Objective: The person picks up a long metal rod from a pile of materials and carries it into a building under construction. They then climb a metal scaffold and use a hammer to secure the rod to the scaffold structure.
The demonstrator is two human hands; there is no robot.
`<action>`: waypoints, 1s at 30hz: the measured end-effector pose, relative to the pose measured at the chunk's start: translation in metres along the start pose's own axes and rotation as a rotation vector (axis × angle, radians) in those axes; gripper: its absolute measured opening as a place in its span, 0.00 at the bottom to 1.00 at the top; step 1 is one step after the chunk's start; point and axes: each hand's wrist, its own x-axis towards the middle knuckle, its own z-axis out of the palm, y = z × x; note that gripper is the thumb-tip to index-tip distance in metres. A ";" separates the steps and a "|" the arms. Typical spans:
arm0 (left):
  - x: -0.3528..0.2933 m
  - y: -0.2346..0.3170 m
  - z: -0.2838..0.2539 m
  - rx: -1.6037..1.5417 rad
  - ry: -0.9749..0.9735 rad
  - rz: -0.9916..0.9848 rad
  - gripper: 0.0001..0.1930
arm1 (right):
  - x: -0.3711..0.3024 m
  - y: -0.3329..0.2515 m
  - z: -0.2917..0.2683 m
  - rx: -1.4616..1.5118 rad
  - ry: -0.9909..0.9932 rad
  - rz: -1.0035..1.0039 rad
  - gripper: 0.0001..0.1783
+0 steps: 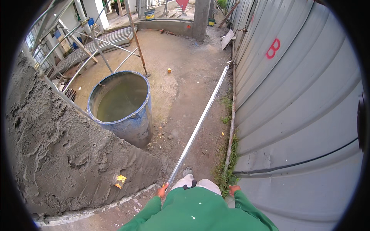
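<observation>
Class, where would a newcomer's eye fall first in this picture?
Probably on the large blue drum of murky water, left of centre. Next might come the long pale bar, which runs from the person's left hand at lower middle up and to the right, and the red painted mark high on the grey ribbed metal fence along the right side.

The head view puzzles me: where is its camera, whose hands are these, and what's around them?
No robot: a fisheye camera on a person's head looks down, bending straight edges. The green long-sleeved top at the bottom is the wearer's. Their bare left hand grips the near end of a long, straight, silvery bar; whether the right hand, near the grey corrugated metal fence, holds anything is unclear. On the brown ground stands a round, blue, open drum of murky liquid, beside a rough grey mortar-like surface.
</observation>
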 end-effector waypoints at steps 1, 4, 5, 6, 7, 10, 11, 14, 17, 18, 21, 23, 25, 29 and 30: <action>0.001 0.026 -0.004 0.021 -0.035 -0.023 0.54 | -0.004 -0.006 -0.009 -0.064 -0.044 0.075 0.18; 0.000 0.103 -0.003 -0.006 -0.075 0.021 0.50 | 0.019 0.000 -0.027 -0.010 -0.114 0.180 0.18; 0.014 0.130 0.002 0.024 -0.051 0.062 0.50 | 0.036 0.001 -0.034 0.041 -0.124 0.180 0.19; 0.027 0.147 0.007 -0.046 -0.076 0.004 0.47 | 0.051 -0.004 -0.042 -0.011 -0.133 0.087 0.21; 0.040 0.179 0.010 -0.074 -0.097 0.026 0.45 | 0.075 0.010 -0.051 -0.214 -0.125 -0.196 0.22; 0.070 0.237 0.018 -0.151 -0.114 -0.011 0.41 | 0.138 0.009 -0.071 -0.585 -0.054 -0.650 0.25; 0.089 0.254 0.020 -0.152 -0.108 -0.045 0.40 | 0.157 -0.013 -0.076 -0.578 -0.082 -0.617 0.25; 0.140 0.326 0.036 -0.200 -0.166 -0.014 0.40 | 0.234 -0.099 -0.106 -0.463 -0.113 -0.461 0.25; 0.178 0.381 0.041 -0.280 -0.186 -0.069 0.42 | 0.276 -0.258 -0.141 -0.039 -0.142 -0.051 0.20; 0.188 0.402 0.047 -0.324 -0.176 -0.106 0.42 | 0.270 -0.335 -0.150 0.142 -0.108 0.116 0.19; 0.188 0.511 0.043 -0.332 -0.060 -0.118 0.41 | 0.306 -0.483 -0.185 0.168 -0.014 -0.116 0.18; 0.219 0.552 0.048 -0.346 -0.063 -0.125 0.39 | 0.355 -0.562 -0.208 0.207 -0.055 -0.229 0.17; 0.263 0.592 0.042 -0.368 -0.077 -0.132 0.42 | 0.396 -0.634 -0.217 0.282 -0.088 -0.343 0.17; 0.348 0.662 0.036 -0.322 -0.028 -0.107 0.42 | 0.470 -0.750 -0.225 0.365 -0.040 -0.310 0.16; 0.368 0.699 0.034 -0.318 -0.006 -0.124 0.39 | 0.505 -0.741 -0.226 0.427 -0.014 -0.290 0.16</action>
